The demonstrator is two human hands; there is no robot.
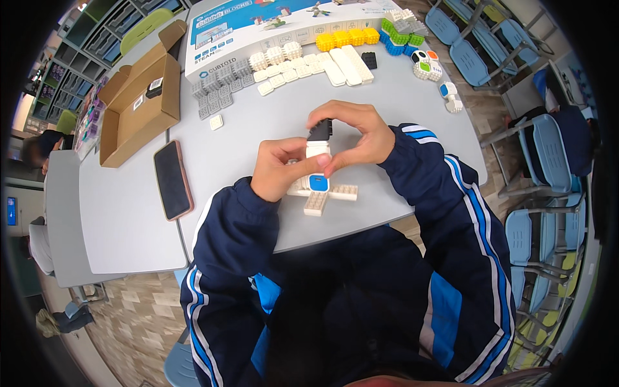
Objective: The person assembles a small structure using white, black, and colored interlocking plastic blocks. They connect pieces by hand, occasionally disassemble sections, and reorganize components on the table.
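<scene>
Between my hands stands a building-block model (319, 183), mostly white, with a blue square on its near side and flat white studded plates spread out at its foot. A black sloped block (320, 131) tops it. My left hand (281, 169) closes on the white part from the left, its thumb across the front. With fingers arched over the top, my right hand (358, 137) grips the black block, and its thumb reaches the white part below. My fingers hide part of the model's middle.
Grey blocks (222, 87), white plates (348, 66) and yellow blocks (348, 39) line the back, before a large printed box (258, 32). Green and blue blocks (401, 37) and white cube modules (427, 66) sit back right. At left lie a phone (173, 179) and an open cardboard box (138, 103).
</scene>
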